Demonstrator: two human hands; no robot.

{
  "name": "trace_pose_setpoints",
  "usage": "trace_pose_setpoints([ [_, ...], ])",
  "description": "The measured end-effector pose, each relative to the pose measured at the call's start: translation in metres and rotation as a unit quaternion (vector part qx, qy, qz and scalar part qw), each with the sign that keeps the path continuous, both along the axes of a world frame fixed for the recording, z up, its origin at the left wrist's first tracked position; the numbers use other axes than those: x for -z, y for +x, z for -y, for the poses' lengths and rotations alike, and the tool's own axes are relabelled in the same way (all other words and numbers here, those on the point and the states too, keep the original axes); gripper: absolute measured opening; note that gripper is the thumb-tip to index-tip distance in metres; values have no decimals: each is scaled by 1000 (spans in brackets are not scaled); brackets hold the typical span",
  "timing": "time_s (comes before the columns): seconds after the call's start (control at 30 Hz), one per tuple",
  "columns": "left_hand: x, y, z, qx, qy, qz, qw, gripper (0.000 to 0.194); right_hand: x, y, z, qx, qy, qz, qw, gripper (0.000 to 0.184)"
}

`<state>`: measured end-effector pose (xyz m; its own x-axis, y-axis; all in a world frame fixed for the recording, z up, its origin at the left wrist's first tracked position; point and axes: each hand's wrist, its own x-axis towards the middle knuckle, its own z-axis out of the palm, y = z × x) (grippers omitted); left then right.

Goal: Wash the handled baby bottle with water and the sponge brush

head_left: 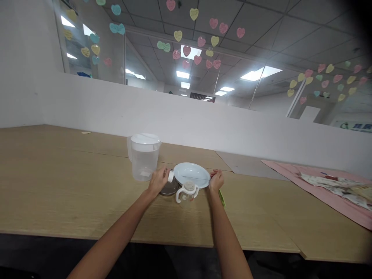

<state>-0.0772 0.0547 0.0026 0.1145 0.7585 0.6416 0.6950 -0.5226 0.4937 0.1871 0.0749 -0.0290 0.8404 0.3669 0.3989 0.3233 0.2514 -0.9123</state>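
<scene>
My left hand [158, 180] is closed around the white handle [171, 176] of a dark see-through pot [169, 188], which stands on the table. At the right rim of a white oval dish [182, 167] is my right hand [216, 180], its fingers curled against the edge. A thin line crosses the dish towards that hand; I cannot make out what it is. In front of the dish sits a small clear baby bottle [189, 187] with white side handles. Partly hidden behind my right wrist lies a slim green object [222, 198].
A translucent lidded plastic pitcher [145, 162] stands just left of the pot. On the far right, a pink cloth [308, 184] bears patterned fabric [328, 184] and a pen. A white wall [186, 120] runs behind the wooden table [72, 186], whose front edge is near me.
</scene>
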Motion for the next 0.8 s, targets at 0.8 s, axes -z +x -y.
trace_pose_setpoints([
  [0.8,3,2,3,67,163,5,984,27,1,0,-1,-8,-5,-19,1000,55],
])
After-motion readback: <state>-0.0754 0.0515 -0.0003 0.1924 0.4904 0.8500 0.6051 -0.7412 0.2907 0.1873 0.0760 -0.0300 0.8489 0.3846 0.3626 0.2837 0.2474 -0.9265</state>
